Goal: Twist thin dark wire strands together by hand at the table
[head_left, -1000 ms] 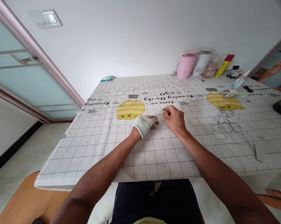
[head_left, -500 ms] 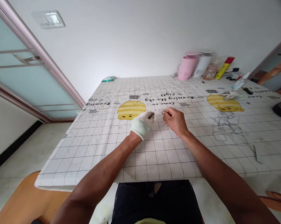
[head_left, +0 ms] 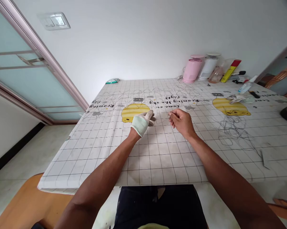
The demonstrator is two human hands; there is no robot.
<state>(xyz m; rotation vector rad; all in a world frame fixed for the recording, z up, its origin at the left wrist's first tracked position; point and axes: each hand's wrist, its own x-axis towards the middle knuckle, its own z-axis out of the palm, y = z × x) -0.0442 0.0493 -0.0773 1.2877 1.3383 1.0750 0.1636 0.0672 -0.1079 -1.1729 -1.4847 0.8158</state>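
My left hand (head_left: 143, 121), in a white and pale green glove, is over the yellow bear print of the tablecloth (head_left: 153, 159). Its fingers are apart and nothing shows between them. To its right my bare right hand (head_left: 180, 120) has thumb and forefinger pinched together; a thin dark thread (head_left: 162, 122) seems to run from near its fingertips toward the glove. What the pinch holds is too small to be sure of. A loose tangle of dark thread (head_left: 232, 128) lies on the cloth farther right.
Along the wall stand a pink device (head_left: 192, 70), a white device (head_left: 208, 67), a bottle (head_left: 215, 74) and a red and yellow can (head_left: 230, 71). A glove (head_left: 242, 97) lies at the right, a green packet (head_left: 112, 81) at the back left. A wooden chair (head_left: 33, 203) is at the near left.
The gloved fingers of my left hand have opened from a pinch, and that hand has moved slightly left. My right hand has moved slightly right, still pinched.
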